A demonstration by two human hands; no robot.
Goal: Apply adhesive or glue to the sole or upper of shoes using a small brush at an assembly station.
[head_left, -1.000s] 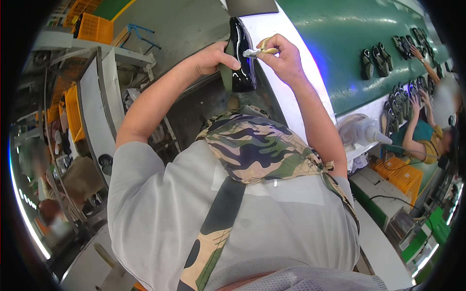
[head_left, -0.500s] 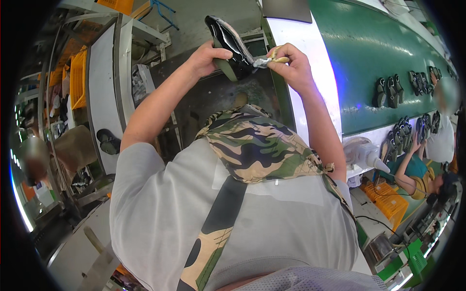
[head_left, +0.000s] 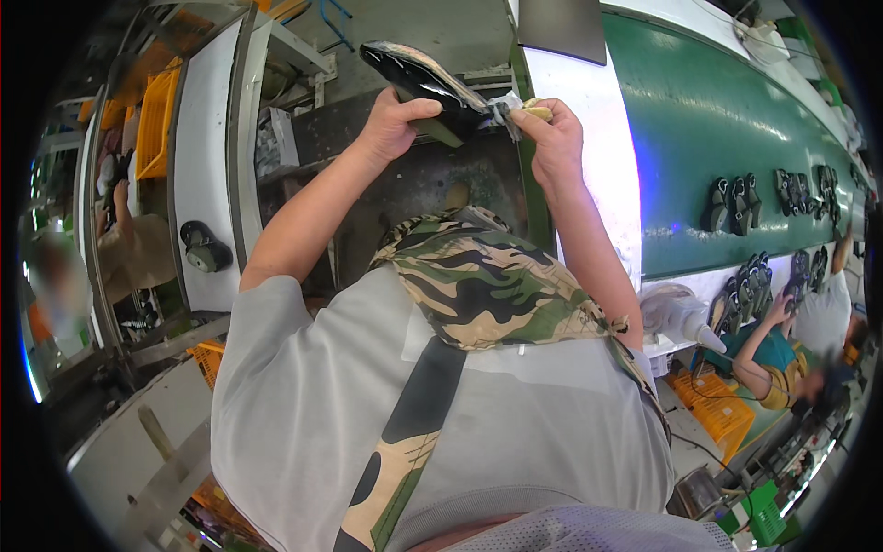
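Single wide fisheye view from head height, looking steeply down over a camouflage apron (head_left: pixel 478 285) and grey shirt. Close to the raised hands, left hand (head_left: pixel 391 124) and right hand (head_left: pixel 552 138), near the top edge. Green conveyor belt (head_left: pixel 717 120) curving along the right rim. Dark rounded corners.

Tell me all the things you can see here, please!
shoe: one, shiny black, held up at the top.
brush: one, pale handle, touching the shoe.
conveyor belt: one, green, on the right.
shoes on belt: several, dark, in small groups.
crates: a few, orange, on the left shelves.
co-worker: one, teal top, far right.
apron: one, camouflage, on the chest.
left hand: its grip holds the shoe.
right hand: its grip holds the brush.
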